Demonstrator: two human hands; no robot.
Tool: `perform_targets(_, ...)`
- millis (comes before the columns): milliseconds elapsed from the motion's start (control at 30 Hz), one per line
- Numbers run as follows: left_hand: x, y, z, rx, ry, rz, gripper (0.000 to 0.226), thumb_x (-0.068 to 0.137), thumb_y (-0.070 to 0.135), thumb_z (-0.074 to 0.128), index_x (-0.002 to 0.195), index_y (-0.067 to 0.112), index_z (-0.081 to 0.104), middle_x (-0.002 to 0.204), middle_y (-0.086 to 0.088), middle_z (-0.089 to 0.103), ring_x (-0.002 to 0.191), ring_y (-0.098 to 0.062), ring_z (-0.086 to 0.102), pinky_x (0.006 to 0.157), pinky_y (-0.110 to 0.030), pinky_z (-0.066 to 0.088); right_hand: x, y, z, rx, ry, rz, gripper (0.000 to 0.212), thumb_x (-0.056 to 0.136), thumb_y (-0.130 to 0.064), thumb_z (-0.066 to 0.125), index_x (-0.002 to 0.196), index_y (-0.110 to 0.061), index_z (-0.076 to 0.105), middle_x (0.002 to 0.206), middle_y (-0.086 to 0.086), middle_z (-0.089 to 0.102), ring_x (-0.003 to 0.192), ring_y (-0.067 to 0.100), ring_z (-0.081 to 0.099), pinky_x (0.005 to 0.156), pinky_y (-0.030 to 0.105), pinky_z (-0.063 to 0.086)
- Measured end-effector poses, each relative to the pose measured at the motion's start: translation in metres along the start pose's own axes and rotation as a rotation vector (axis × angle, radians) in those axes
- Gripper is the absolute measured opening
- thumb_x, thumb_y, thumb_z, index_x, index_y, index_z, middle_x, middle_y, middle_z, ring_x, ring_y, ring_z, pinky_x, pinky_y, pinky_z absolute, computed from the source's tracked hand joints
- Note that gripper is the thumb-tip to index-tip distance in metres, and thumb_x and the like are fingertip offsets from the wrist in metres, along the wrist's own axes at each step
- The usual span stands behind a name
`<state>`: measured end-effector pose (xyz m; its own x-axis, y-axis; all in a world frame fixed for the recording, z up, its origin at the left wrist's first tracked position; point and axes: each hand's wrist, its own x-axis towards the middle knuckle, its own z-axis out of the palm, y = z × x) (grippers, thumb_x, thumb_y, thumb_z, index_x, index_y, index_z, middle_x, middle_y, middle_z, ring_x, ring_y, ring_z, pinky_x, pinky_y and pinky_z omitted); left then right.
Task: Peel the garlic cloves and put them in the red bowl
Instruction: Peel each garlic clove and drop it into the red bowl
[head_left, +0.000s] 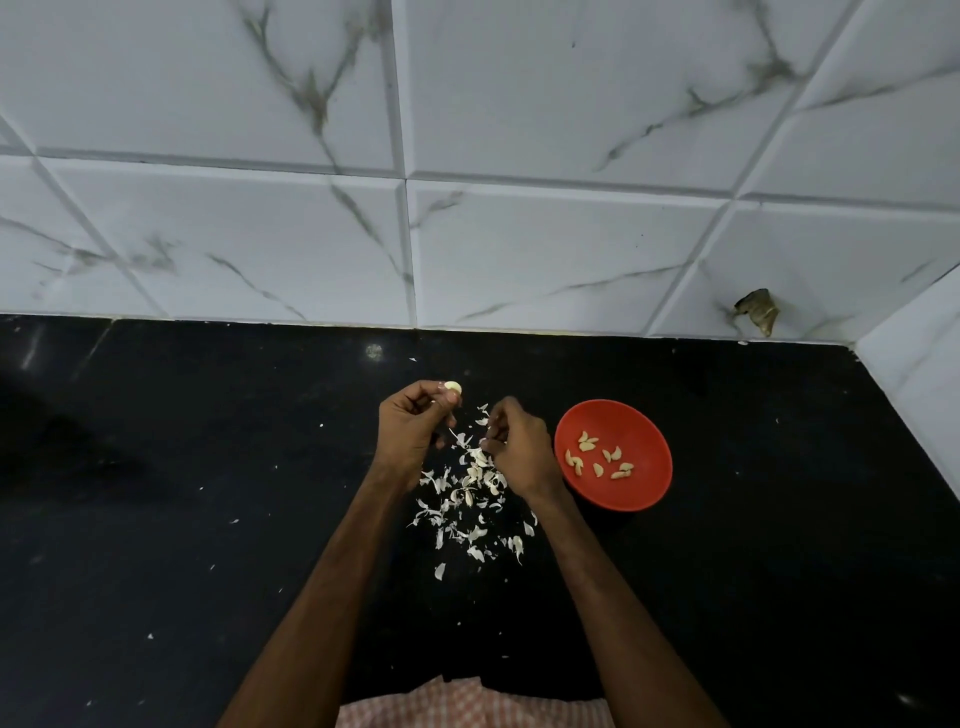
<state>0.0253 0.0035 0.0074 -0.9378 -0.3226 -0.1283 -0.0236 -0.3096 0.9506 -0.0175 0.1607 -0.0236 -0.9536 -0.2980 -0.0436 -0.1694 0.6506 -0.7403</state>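
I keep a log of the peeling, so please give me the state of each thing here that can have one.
left hand, pinches a garlic clove at its fingertips.
garlic clove, looks peeled, held above the counter.
right hand, fingers curled; whether it holds anything is unclear.
red bowl, upright, with several peeled cloves inside.
garlic skins, loose, scattered on the black counter.

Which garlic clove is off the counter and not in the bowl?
The pale clove pinched at the fingertips of the left hand; the other peeled cloves lie inside the red bowl.
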Motion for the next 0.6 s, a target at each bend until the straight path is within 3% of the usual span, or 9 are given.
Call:
perform_targets(67, 0.000, 0.001, 0.000, 0.009, -0.001, 0.003, 0.013, 0.093, -0.002, 0.064, 0.086, 0.009, 0.066, 0.073, -0.005, 0.068, 0.054, -0.008, 0.056, 0.039, -0.020, 0.037, 0.000, -0.004, -0.004, -0.015, -0.004, -0.030, 0.013, 0.089, -0.016, 0.076, 0.098, -0.015, 0.067, 0.092, -0.007, 0.069, 0.082, 0.002, 0.063, 0.073, 0.024, 0.052)
perform_targets(133, 0.001, 0.000, -0.002, 0.026, -0.005, 0.012, 0.013, 0.092, -0.002, 0.066, 0.085, 0.010, 0.067, 0.073, -0.009, 0.066, 0.053, -0.009, 0.055, 0.039, -0.020, 0.038, 0.000, -0.011, -0.009, 0.131, 0.054, -0.020, 0.017, 0.097, -0.028, 0.067, 0.104, -0.013, 0.072, 0.100, -0.004, 0.074, 0.087, 0.002, 0.067, 0.079, 0.026, 0.055)
perform_targets(233, -0.001, 0.003, 0.000, 0.140, -0.072, 0.054, 0.011, 0.088, 0.000, 0.071, 0.081, 0.008, 0.069, 0.066, -0.004, 0.065, 0.051, -0.011, 0.052, 0.040, -0.018, 0.039, 0.001, -0.033, -0.018, 0.984, 0.024, 0.124, 0.047, 0.101, -0.047, 0.043, 0.120, -0.010, 0.066, 0.122, 0.006, 0.072, 0.114, 0.015, 0.068, 0.097, 0.035, 0.055)
perform_targets(300, -0.001, 0.003, 0.004, 0.272, -0.156, 0.111, 0.008, 0.084, 0.000, 0.075, 0.080, 0.005, 0.070, 0.068, -0.001, 0.070, 0.055, -0.009, 0.059, 0.050, -0.018, 0.047, 0.003, -0.042, -0.019, 1.353, -0.052, 0.188, 0.067, 0.097, -0.059, 0.030, 0.130, -0.008, 0.060, 0.136, 0.010, 0.065, 0.129, 0.021, 0.060, 0.102, 0.035, 0.051)
perform_targets(367, 0.003, -0.001, 0.007, 0.403, -0.209, 0.166, 0.007, 0.080, 0.005, 0.081, 0.081, 0.005, 0.074, 0.076, -0.003, 0.075, 0.068, -0.013, 0.070, 0.066, -0.030, 0.058, 0.004, -0.046, -0.017, 1.495, -0.086, 0.232, 0.076, 0.100, -0.062, 0.019, 0.135, -0.006, 0.057, 0.141, 0.011, 0.061, 0.133, 0.022, 0.057, 0.085, 0.025, 0.051)
perform_targets(433, 0.008, -0.008, 0.010, 0.542, -0.215, 0.203, 0.008, 0.080, 0.015, 0.084, 0.083, 0.017, 0.077, 0.081, 0.001, 0.077, 0.077, -0.020, 0.074, 0.076, -0.046, 0.061, 0.003, -0.046, -0.015, 1.559, -0.060, 0.263, 0.078, 0.103, -0.061, 0.013, 0.136, -0.005, 0.056, 0.141, 0.012, 0.062, 0.133, 0.023, 0.057, 0.065, 0.018, 0.047)
perform_targets(500, 0.012, -0.013, 0.016, 0.728, -0.215, 0.297, 0.006, 0.083, 0.026, 0.081, 0.088, 0.029, 0.078, 0.085, 0.010, 0.075, 0.078, -0.014, 0.072, 0.074, -0.047, 0.059, 0.002, -0.039, -0.017, 1.615, -0.003, 0.287, 0.078, 0.104, -0.060, 0.013, 0.135, -0.004, 0.057, 0.140, 0.012, 0.063, 0.132, 0.023, 0.058, 0.068, 0.020, 0.051)
perform_targets(600, 0.011, -0.016, 0.039, 0.919, -0.256, 0.389, 0.010, 0.091, 0.027, 0.074, 0.098, 0.026, 0.080, 0.092, 0.010, 0.072, 0.082, -0.011, 0.068, 0.073, -0.043, 0.057, 0.001, -0.021, -0.028, 1.710, 0.097, 0.324, 0.074, 0.105, -0.058, 0.016, 0.131, -0.004, 0.060, 0.139, 0.013, 0.063, 0.133, 0.025, 0.056, 0.079, 0.024, 0.056)
